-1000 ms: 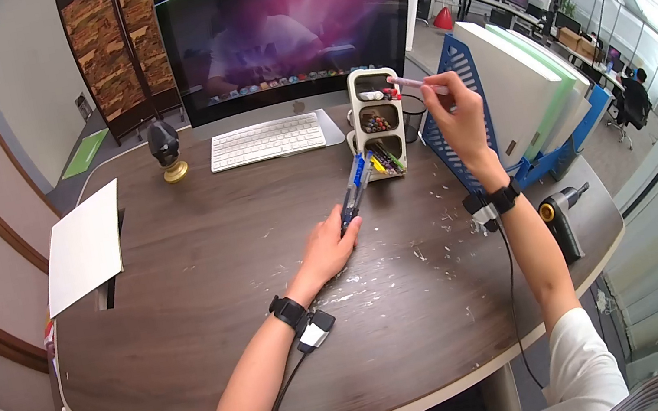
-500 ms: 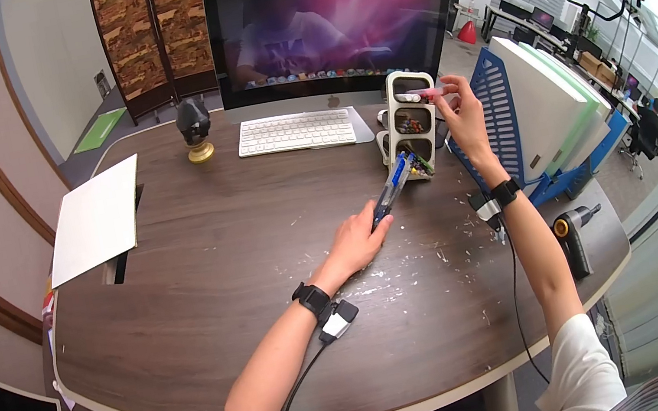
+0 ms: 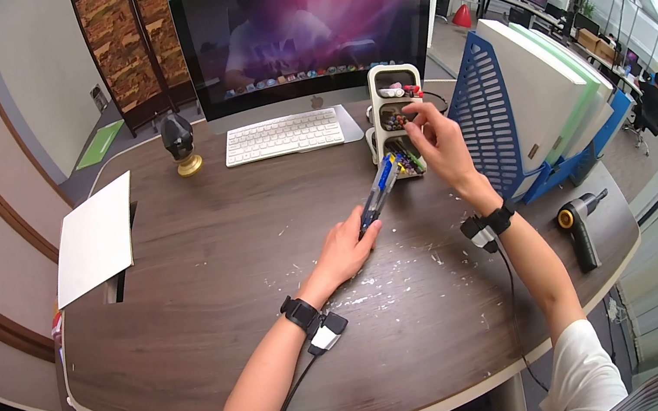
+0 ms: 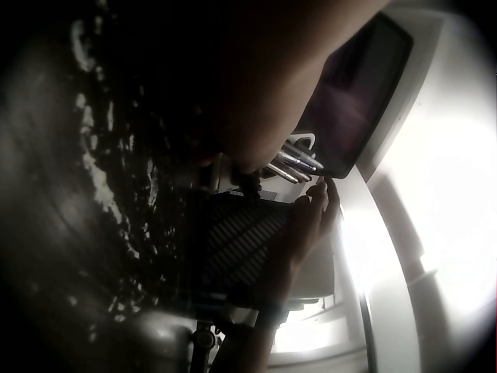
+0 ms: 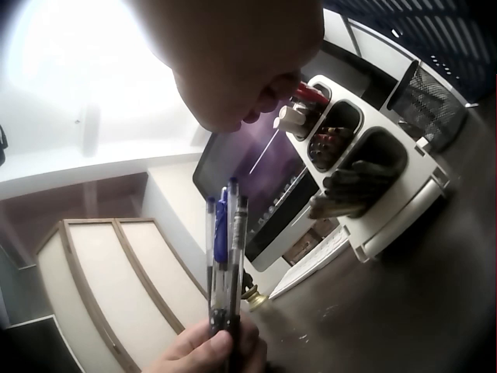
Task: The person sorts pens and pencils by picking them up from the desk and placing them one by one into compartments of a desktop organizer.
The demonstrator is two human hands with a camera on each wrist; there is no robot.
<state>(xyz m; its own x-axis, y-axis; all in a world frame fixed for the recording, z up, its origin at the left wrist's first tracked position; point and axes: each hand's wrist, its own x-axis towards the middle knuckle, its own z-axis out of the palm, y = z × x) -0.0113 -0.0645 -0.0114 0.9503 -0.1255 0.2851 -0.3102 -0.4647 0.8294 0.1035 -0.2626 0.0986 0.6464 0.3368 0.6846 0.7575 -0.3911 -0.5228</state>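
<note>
My left hand [image 3: 344,249] grips a bundle of several clear-barrelled pens [image 5: 223,249], blue and black, their upper ends pointing toward the organizer. A cream desk organizer [image 3: 375,109] with three compartments stands in front of the monitor's right side. Markers with white and red caps [image 3: 399,91] fill its top compartment, small dark-red sticks [image 5: 329,146] the middle one, and assorted pens the lowest. Just right of the middle compartment is my right hand [image 3: 444,148], its fingers bent loosely and no object visible between them. The left wrist view is dark.
Behind stand a monitor [image 3: 307,29] and a white keyboard [image 3: 283,137]. A blue file rack [image 3: 482,112] with folders rises at right, a black-and-yellow handheld tool [image 3: 580,232] before it. White shavings [image 3: 360,283] litter the desk. At left are a black-and-gold object [image 3: 180,144] and a white board [image 3: 94,238].
My right hand brought a pink marker to the organizer's top compartment, let it go, and moved down beside the middle one. The left hand keeps its pens; the head view shifted.
</note>
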